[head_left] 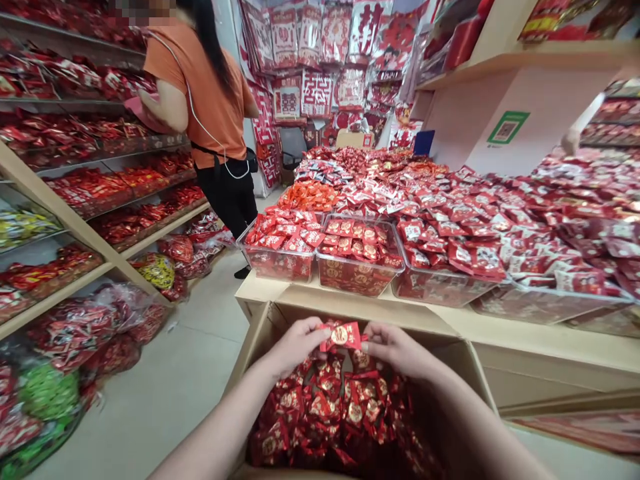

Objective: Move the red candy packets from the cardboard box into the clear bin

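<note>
Both hands are over an open cardboard box filled with red wrapped candies with gold print. My left hand pinches the left end of one red wrapped candy, which lies flat with its round gold print facing up. At that candy's right end, the thumb and fingers of my right hand are closed on its edge. Just below the right fingertips is another red candy. The box stands against the front of the display counter.
Clear plastic bins of red packets line the counter's front edge, with more heaped behind. Shelves of packets stand at left, with full plastic bags on the floor. A person in an orange shirt stands in the aisle.
</note>
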A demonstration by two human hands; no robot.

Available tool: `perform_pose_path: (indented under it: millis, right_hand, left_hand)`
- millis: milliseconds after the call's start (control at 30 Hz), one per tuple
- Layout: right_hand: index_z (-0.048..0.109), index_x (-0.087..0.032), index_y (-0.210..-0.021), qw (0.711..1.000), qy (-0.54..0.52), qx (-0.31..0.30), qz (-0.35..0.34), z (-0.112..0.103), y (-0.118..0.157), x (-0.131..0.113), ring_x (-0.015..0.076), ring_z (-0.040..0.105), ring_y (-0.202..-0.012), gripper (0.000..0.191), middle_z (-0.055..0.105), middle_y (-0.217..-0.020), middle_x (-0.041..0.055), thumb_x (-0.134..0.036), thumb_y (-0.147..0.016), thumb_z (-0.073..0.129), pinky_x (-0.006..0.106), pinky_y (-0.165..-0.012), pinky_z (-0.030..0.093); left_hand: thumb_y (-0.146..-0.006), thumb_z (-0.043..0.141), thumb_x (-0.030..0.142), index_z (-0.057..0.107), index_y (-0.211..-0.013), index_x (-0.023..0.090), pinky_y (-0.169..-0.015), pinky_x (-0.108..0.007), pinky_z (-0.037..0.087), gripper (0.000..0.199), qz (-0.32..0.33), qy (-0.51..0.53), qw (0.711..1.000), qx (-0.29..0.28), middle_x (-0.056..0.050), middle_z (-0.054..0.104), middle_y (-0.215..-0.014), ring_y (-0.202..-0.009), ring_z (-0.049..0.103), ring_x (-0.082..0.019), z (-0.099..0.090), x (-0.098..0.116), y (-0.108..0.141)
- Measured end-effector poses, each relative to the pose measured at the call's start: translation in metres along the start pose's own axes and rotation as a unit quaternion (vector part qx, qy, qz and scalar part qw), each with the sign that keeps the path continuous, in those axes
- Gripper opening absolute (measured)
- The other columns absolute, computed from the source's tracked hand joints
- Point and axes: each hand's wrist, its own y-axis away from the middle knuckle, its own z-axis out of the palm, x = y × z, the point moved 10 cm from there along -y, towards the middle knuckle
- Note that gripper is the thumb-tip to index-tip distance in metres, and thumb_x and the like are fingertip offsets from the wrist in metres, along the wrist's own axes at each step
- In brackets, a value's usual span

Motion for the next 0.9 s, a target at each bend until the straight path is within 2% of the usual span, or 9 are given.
perform_pose_path:
  millis: [67,133,300,467,567,667,733,800,900]
  right_hand:
    - [0.042,-0.018,-0.070,0.995,-0.096,0.014,-0.022,-0.004,0.009,-0.014,0.0068,0.044,-0.047,0.025,0.046,-0.054,-0.0060,-0.039,-0.071,0.055,0.019,-0.047,0.034]
    - [0.042,-0.018,-0.069,0.983,-0.173,0.050,-0.031,-0.011,0.015,-0.023,0.0057,0.042,-0.047,0.025,0.045,-0.055,-0.0061,-0.038,-0.071,0.057,0.018,-0.047,0.033]
    - [0.042,-0.018,-0.066,0.962,-0.247,0.114,-0.013,-0.024,0.018,-0.021,0.0040,0.035,-0.043,0.025,0.043,-0.053,-0.0069,-0.035,-0.067,0.061,0.017,-0.041,0.027]
    - [0.046,-0.020,-0.077,0.951,-0.284,0.120,0.033,-0.014,0.014,-0.008,0.0061,0.038,-0.041,0.016,0.046,-0.054,-0.0062,-0.028,-0.066,0.055,0.018,-0.040,0.030]
    - [0.050,-0.019,-0.079,0.960,-0.249,0.106,0.067,0.002,0.012,0.000,0.0065,0.039,-0.042,0.018,0.048,-0.055,-0.0053,-0.035,-0.070,0.052,0.019,-0.042,0.031]
    - [0.053,-0.017,-0.078,0.973,-0.219,0.054,0.040,0.023,0.007,-0.004,0.0082,0.046,-0.055,0.027,0.053,-0.065,-0.0030,-0.044,-0.071,0.053,0.021,-0.054,0.037]
    - [0.055,-0.017,-0.075,0.975,-0.218,0.028,0.026,0.033,0.006,-0.006,0.0082,0.045,-0.056,0.030,0.053,-0.065,-0.0032,-0.046,-0.070,0.055,0.021,-0.055,0.036]
    - [0.055,-0.017,-0.072,0.973,-0.230,0.029,0.023,0.034,0.005,-0.007,0.0079,0.043,-0.054,0.031,0.052,-0.062,-0.0039,-0.048,-0.069,0.055,0.021,-0.053,0.035]
    - [0.056,-0.017,-0.072,0.969,-0.239,0.056,0.014,0.024,0.005,-0.009,0.0086,0.044,-0.053,0.032,0.052,-0.061,-0.0034,-0.049,-0.068,0.055,0.022,-0.053,0.036]
  left_hand:
    - [-0.068,0.054,0.030,0.041,-0.061,0.016,-0.049,-0.018,0.033,0.021,-0.005,0.128,0.992,-0.008,0.006,0.043,-0.053,-0.047,0.038,-0.005,0.005,0.003,0.001]
    - [-0.065,0.056,0.023,0.040,-0.058,0.015,-0.050,-0.018,0.034,0.019,0.000,0.210,0.978,-0.008,0.006,0.042,-0.052,-0.047,0.038,-0.005,0.007,0.004,0.001]
    - [-0.059,0.053,0.015,0.040,-0.056,0.015,-0.051,-0.021,0.039,0.013,-0.007,0.307,0.952,0.006,0.005,0.045,-0.057,-0.050,0.043,-0.007,0.006,-0.002,0.000]
    - [-0.057,0.049,0.012,0.032,-0.047,0.015,-0.045,-0.018,0.029,0.020,0.040,0.276,0.960,0.012,0.005,0.037,-0.051,-0.046,0.034,-0.005,0.006,0.000,-0.002]
    - [-0.057,0.048,0.012,0.030,-0.044,0.015,-0.046,-0.019,0.026,0.022,0.064,0.202,0.977,0.001,0.005,0.033,-0.050,-0.047,0.030,-0.005,0.009,0.004,-0.001]
    - [-0.057,0.049,0.012,0.033,-0.044,0.014,-0.049,-0.020,0.027,0.021,0.088,0.094,0.991,-0.035,0.005,0.034,-0.051,-0.050,0.031,-0.006,0.016,0.010,0.002]
    - [-0.056,0.050,0.011,0.035,-0.043,0.014,-0.050,-0.020,0.028,0.020,0.091,0.056,0.993,-0.053,0.005,0.036,-0.052,-0.052,0.032,-0.006,0.020,0.011,0.004]
    - [-0.057,0.051,0.012,0.035,-0.044,0.014,-0.048,-0.020,0.029,0.020,0.060,0.084,0.993,-0.060,0.004,0.038,-0.052,-0.051,0.034,-0.006,0.023,0.007,0.006]
    - [-0.060,0.051,0.017,0.039,-0.052,0.014,-0.043,-0.020,0.037,0.015,-0.030,0.181,0.981,-0.057,0.002,0.049,-0.064,-0.050,0.042,-0.007,0.027,-0.006,0.008]
